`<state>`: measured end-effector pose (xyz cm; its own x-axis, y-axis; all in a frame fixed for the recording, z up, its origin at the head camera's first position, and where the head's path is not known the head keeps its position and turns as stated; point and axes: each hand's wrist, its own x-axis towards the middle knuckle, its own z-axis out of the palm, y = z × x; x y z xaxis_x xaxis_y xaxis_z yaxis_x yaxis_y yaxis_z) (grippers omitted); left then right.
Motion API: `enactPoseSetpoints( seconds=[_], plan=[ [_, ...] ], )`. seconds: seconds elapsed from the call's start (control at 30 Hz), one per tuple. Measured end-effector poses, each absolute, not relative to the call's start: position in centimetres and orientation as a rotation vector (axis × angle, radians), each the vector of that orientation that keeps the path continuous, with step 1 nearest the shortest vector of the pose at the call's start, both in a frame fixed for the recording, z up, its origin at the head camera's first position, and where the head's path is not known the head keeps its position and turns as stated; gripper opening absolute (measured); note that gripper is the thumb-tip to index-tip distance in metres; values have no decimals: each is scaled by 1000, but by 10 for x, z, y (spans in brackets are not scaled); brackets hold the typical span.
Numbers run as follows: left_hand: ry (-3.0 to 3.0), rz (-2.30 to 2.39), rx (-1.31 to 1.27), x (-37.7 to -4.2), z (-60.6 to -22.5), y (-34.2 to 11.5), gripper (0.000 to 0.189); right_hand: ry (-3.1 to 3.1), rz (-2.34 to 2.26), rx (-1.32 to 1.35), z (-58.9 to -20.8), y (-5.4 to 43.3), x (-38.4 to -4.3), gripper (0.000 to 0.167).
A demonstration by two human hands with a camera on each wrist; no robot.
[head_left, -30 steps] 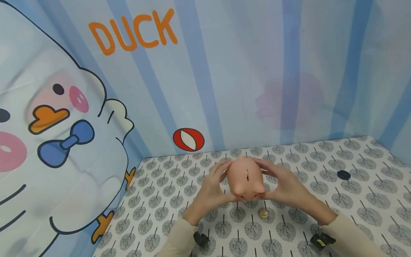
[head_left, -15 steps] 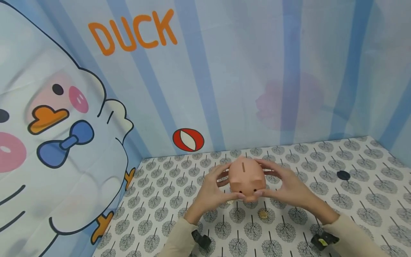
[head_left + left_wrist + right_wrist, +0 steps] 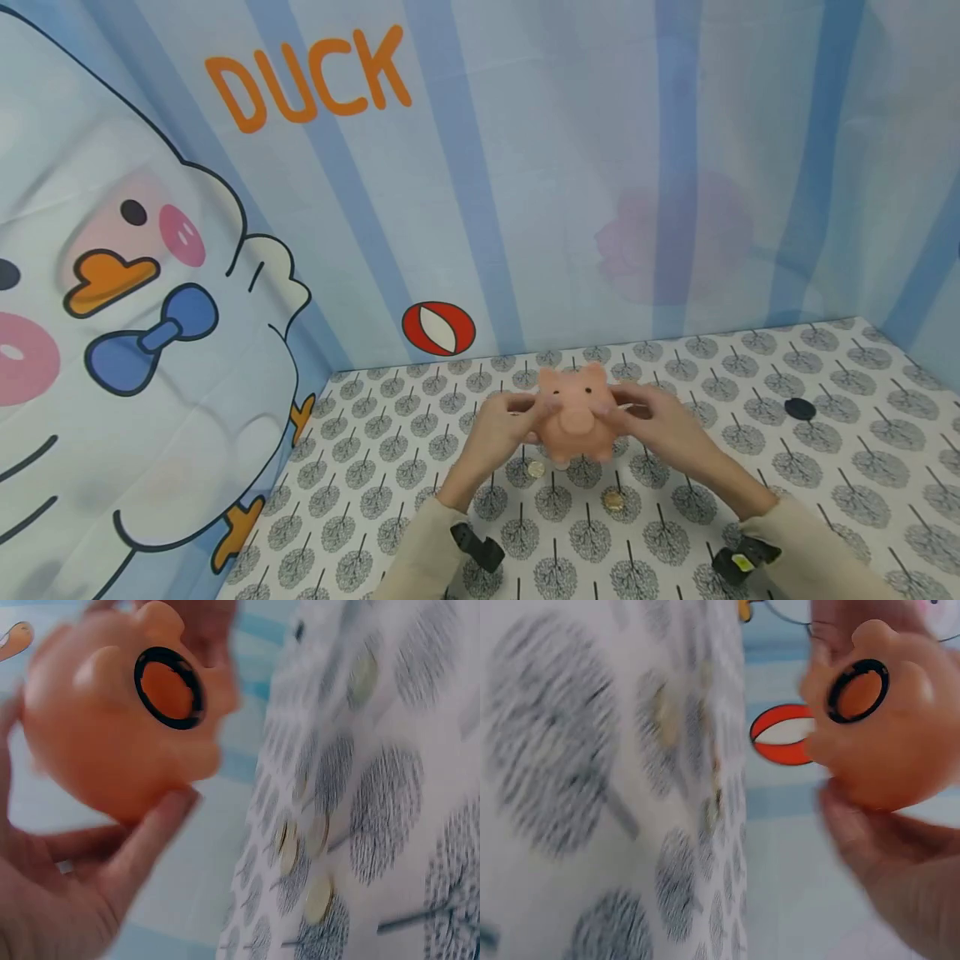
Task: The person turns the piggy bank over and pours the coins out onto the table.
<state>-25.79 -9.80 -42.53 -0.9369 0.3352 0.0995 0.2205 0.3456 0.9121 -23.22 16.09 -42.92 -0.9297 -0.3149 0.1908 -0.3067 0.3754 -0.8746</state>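
Note:
A pink piggy bank (image 3: 576, 429) is held between both hands over the patterned cloth, its face turned toward the head camera. My left hand (image 3: 491, 433) grips its left side, thumb beside the snout. The right hand (image 3: 667, 425) grips the other side in the same way. Both wrist views show the open, black-rimmed hole (image 3: 169, 688) in its underside, orange inside. Gold coins lie on the cloth below: one coin (image 3: 536, 469) left of the pig's feet, another coin (image 3: 613, 501) nearer the person. Several coins (image 3: 318, 900) appear in the left wrist view.
A round black disc (image 3: 800, 408) lies on the cloth at the right. The tree-print cloth (image 3: 360, 500) covers the table up to a striped blue curtain (image 3: 555, 208) with a duck drawing at the left. Each wrist wears a black strap.
The piggy bank has been tipped from back up, slot showing, until its face points at the head camera; the slot is now hidden. A coin by its feet shows more clearly.

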Motion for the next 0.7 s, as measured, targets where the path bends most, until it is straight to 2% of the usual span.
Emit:
enactPoseSetpoints(
  seconds=[0.13, 0.23, 0.43, 0.7],
  plan=[
    [2363, 1652, 297, -262, -424, -94, 75, 2469, -1631, -415, -422, 157, -235, 63],
    [2305, 1682, 257, -262, -424, -94, 77, 2408, -1648, -395, -420, 156, -236, 65],
    [2253, 1702, 308, -263, -424, -96, 76, 2407, -1635, -424, -419, 158, -237, 66],
    [2284, 1633, 441, -265, -424, -101, 64, 2504, -1543, -542, -422, 166, -235, 69]
  ],
)
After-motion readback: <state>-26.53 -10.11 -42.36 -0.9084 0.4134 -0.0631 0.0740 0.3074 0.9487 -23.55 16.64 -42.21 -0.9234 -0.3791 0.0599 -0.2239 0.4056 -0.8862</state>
